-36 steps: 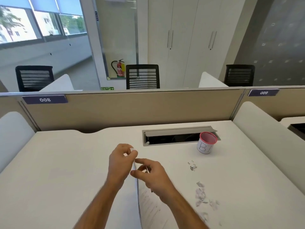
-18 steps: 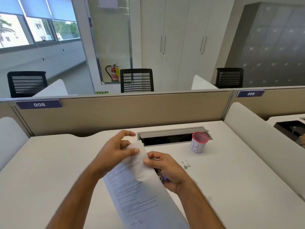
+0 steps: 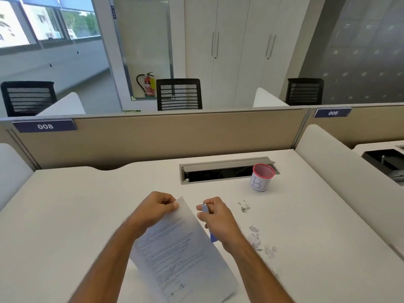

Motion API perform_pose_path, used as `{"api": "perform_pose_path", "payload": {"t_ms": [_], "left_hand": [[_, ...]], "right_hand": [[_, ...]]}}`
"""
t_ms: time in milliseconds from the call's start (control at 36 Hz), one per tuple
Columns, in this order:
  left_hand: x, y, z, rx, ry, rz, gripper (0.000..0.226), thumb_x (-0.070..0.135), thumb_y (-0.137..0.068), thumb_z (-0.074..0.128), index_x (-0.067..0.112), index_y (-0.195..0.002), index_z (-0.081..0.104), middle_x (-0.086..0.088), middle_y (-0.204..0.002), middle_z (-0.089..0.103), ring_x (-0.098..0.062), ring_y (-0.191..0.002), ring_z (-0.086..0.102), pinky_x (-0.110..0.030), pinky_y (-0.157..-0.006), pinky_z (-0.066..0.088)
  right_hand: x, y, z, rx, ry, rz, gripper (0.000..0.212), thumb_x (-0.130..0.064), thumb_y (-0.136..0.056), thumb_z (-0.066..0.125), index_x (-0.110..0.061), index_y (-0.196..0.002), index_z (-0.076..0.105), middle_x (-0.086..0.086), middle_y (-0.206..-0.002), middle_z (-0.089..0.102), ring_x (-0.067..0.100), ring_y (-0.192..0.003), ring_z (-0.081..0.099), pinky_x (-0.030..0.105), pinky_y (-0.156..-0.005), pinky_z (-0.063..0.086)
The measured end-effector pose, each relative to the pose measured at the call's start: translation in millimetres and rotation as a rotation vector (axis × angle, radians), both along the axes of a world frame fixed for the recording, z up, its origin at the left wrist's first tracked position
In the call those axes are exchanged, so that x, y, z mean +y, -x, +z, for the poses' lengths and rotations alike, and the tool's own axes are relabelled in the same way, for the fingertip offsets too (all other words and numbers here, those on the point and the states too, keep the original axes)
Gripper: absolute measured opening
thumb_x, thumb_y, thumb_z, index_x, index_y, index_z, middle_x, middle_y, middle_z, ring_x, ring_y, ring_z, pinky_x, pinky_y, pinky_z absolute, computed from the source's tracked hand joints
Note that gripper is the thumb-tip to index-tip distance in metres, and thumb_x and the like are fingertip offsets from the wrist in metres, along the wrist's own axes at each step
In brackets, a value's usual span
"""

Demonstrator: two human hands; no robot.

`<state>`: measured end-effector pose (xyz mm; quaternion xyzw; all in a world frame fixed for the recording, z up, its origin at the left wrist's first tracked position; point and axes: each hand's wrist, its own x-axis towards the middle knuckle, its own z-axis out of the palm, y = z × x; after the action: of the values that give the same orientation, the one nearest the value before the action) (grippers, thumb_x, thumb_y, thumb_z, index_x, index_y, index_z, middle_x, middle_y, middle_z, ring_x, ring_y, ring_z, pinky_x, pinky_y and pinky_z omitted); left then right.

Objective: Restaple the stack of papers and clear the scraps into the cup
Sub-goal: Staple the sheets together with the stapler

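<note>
Centrally, left hand [image 3: 154, 209] pinches top corner of stack of papers [image 3: 181, 252], sheets tilted, printed face up, lower end toward camera. Right hand [image 3: 216, 219] closed around small blue stapler [image 3: 205, 208], metal tip poking out between thumb and fingers, just beside paper's top edge, not touching it. Cup [image 3: 261, 177], pink rim, marked "BI", stands upright on counter [image 3: 87, 204] near cable slot [image 3: 225, 169]. Scraps [image 3: 255, 237] lie right of right wrist; spent staples [image 3: 244, 207] between hand and cup.
</note>
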<state>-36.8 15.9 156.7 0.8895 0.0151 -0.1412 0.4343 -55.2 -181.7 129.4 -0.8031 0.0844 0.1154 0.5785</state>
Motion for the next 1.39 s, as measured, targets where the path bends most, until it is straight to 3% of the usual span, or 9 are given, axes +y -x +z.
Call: {"api": "perform_pose_path", "payload": {"t_ms": [139,278,361,444,556,694,778,917,1389], "left_hand": [[-3,1,-15,0.014,0.008,0.049,0.032,0.036,-0.102,0.056,0.018,-0.084,0.076,-0.001,-0.083,0.075,-0.025,-0.083,0.07,-0.034,-0.075,0.051],[-4,-2,-25,0.044,0.029,0.08,0.03,0.034,-0.1,0.06,0.014,-0.083,0.074,-0.006,-0.083,0.076,-0.028,-0.082,0.071,-0.033,-0.072,0.051],[-4,-5,-31,0.061,0.033,0.094,0.029,0.032,-0.099,0.061,0.011,-0.083,0.073,-0.011,-0.086,0.075,-0.022,-0.077,0.066,-0.032,-0.071,0.048],[-5,-8,-38,0.075,0.019,0.107,0.029,0.032,-0.1,0.061,0.011,-0.083,0.072,-0.011,-0.087,0.074,-0.019,-0.076,0.064,-0.03,-0.069,0.047],[-6,-10,-44,0.1,0.01,0.136,0.029,0.034,-0.1,0.06,0.015,-0.082,0.072,-0.004,-0.086,0.075,-0.022,-0.081,0.069,-0.03,-0.069,0.048],[-5,-14,-46,0.117,0.039,0.17,0.028,0.031,-0.1,0.062,0.016,-0.08,0.074,-0.003,-0.083,0.075,-0.021,-0.078,0.068,-0.031,-0.069,0.048],[-5,-18,-44,0.114,0.072,0.182,0.025,0.029,-0.097,0.065,0.016,-0.081,0.077,-0.003,-0.083,0.076,-0.023,-0.079,0.069,-0.032,-0.068,0.05],[-5,-22,-40,0.118,0.134,0.214,0.022,0.025,-0.097,0.066,0.015,-0.083,0.08,-0.004,-0.084,0.077,-0.022,-0.076,0.069,-0.03,-0.066,0.052],[-5,-21,-37,0.161,0.159,0.191,0.026,0.026,-0.099,0.061,0.013,-0.084,0.078,-0.008,-0.083,0.077,-0.021,-0.069,0.069,-0.032,-0.066,0.054]], "right_hand": [[6,8,-8,0.018,0.004,0.007,0.014,-0.018,-0.099,0.053,-0.017,-0.107,0.065,0.003,-0.093,0.068,0.013,-0.07,0.069,0.033,-0.073,0.061],[9,2,-27,0.374,-0.52,-0.308,0.014,-0.002,-0.099,0.048,0.008,-0.098,0.059,0.013,-0.059,0.066,0.025,-0.048,0.065,0.042,-0.064,0.054],[1,-4,-38,0.506,-0.734,-0.45,0.007,0.002,-0.099,0.05,0.008,-0.103,0.052,0.025,-0.088,0.059,0.031,-0.05,0.063,0.025,-0.036,0.046],[-8,-12,-42,0.535,-0.881,-0.517,0.007,0.013,-0.095,0.049,0.012,-0.101,0.052,0.028,-0.108,0.049,0.042,-0.076,0.061,0.043,-0.046,0.06],[-7,-18,-38,0.434,-0.674,-0.418,0.033,0.023,-0.093,0.042,0.011,-0.063,0.051,0.027,-0.075,0.055,0.054,-0.113,0.059,0.051,-0.101,0.048],[6,-15,-40,0.159,-0.349,-0.329,0.027,-0.003,-0.087,0.071,0.005,-0.066,0.054,0.019,-0.066,0.07,0.038,-0.077,0.074,0.04,-0.068,0.05],[19,-8,-34,0.066,-0.221,-0.226,0.016,-0.011,-0.086,0.073,0.004,-0.083,0.071,0.019,-0.076,0.075,0.033,-0.074,0.076,0.044,-0.072,0.063],[35,-5,-38,-0.091,0.131,-0.083,0.005,-0.022,-0.087,0.075,-0.02,-0.084,0.071,0.004,-0.075,0.072,0.015,-0.064,0.065,0.03,-0.064,0.056],[40,-8,-44,-0.287,0.284,-0.048,0.011,-0.031,-0.095,0.067,-0.022,-0.09,0.067,-0.009,-0.081,0.067,0.009,-0.074,0.061,0.019,-0.062,0.048]]}}
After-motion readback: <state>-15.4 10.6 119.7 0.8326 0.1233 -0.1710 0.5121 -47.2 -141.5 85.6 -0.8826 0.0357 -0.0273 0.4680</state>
